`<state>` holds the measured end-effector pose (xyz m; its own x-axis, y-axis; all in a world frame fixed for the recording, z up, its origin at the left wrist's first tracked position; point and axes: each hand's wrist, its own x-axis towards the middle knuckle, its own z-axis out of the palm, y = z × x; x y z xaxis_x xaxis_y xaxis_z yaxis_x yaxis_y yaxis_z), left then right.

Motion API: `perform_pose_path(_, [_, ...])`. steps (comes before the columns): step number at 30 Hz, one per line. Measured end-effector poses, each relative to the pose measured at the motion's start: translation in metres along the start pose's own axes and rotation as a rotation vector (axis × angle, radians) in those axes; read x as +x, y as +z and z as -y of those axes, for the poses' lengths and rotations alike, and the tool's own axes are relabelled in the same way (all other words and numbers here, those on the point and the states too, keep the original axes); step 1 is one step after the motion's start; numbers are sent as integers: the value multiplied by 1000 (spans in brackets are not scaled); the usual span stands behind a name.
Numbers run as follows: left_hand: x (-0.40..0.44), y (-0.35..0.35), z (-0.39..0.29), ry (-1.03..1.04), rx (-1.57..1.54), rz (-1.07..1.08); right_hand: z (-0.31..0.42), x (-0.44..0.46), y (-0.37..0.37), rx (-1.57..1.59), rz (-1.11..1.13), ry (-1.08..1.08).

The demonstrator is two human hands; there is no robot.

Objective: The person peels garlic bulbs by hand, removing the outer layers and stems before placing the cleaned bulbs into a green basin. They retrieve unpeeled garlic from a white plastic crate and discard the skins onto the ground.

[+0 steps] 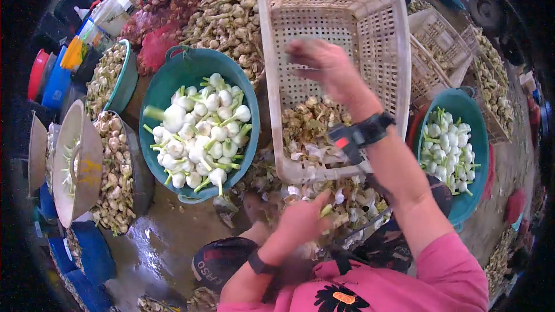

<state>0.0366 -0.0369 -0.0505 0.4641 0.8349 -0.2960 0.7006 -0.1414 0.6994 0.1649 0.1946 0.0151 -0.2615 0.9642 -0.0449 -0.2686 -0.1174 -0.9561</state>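
My left hand (pixel 300 219) is closed low in front of me, beside loose peelings (pixel 352 202), with a pale green garlic stem (pixel 326 211) at its fingertips. Over the white crate (pixel 404 75), my right hand (pixel 329 72) is raised, its fingers pointing left, blurred and apart, with nothing visible in them. Brownish garlic bulbs (pixel 312 124) and skins lie in the crate's near end. To the left, a green basin (pixel 156 81) holds several cleaned white bulbs with green stems (pixel 202 136). A blurred bulb (pixel 172 118) shows over the basin's left part.
Another green basin (pixel 477 133) of white bulbs stands at the right. Garlic (pixel 231 17) and red net sacks (pixel 159 46) are heaped at the back. Tilted pale basins (pixel 87 173) and blue containers (pixel 92 248) are at the left.
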Motion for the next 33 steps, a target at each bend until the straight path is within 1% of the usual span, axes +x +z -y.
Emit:
perform_pose_path(1, [2, 1, 4, -23, -110, -77, -8, 5, -29, -49, -63, 67])
perform_pose_path(3, [4, -11, -2, -136, -322, -62, -45, 14, -83, -343, -222, 159])
perform_pose_path(4, [6, -15, -3, -193, -428, -52, -73, 15, -109, -387, -332, 184])
perform_pose_path(5, [7, -10, -2, -108, -524, -162, -106, 17, -134, -429, -441, 208])
perform_pose_path(6, [9, -12, -2, -120, -527, -140, -147, 26, -166, -622, -478, 294])
perform_pose_path(8, [10, -22, -7, -153, -527, -96, -187, 41, -184, -883, -517, 415])
perform_pose_path(10, [13, -25, -8, -205, -634, -78, -210, 40, -171, -1020, -528, 485])
perform_pose_path(11, [15, -29, -10, -235, -667, -69, -191, 36, -145, -1230, -398, 417])
perform_pose_path(14, [20, -34, -11, -317, -733, -55, -217, 47, -147, -1107, -533, 445])
perform_pose_path(15, [22, -36, -12, -333, -748, -49, -218, 46, -152, -1046, -509, 404])
perform_pose_path(16, [23, -37, -12, -346, -767, -43, -222, 43, -154, -919, -524, 373])
perform_pose_path(17, [25, -41, -13, -408, -825, 7, -215, 38, -151, -794, -537, 340])
perform_pose_path(19, [27, -35, -7, -430, -979, -136, -205, 32, -145, -497, -591, 321])
perform_pose_path(20, [28, -32, -7, -436, -1057, -204, -192, 23, -134, -400, -529, 266])
perform_pose_path(21, [31, -43, -12, -472, -984, -275, -169, 7, -115, -303, -466, 209])
perform_pose_path(22, [35, -43, -12, -459, -1085, -386, -145, -9, -93, -204, -400, 152])
perform_pose_path(24, [37, -40, -11, -436, -1271, -625, -100, -44, -43, -249, -266, 173])
perform_pose_path(27, [38, -56, -18, -227, -1200, -874, -64, -94, 13, -292, -67, 126])
perform_pose_path(29, [30, -64, -16, -173, -1256, -772, -48, -118, 36, -322, 19, 54])
perform_pose_path(30, [25, -67, -15, -139, -1285, -713, -44, -123, 36, -310, -1, 60])
perform_pose_path(32, [15, -68, -15, -77, -1276, -671, -34, -130, 34, -288, -56, 60])
perform_pose_path(33, [11, -69, -15, -55, -1279, -651, -28, -133, 33, -389, -32, -26])
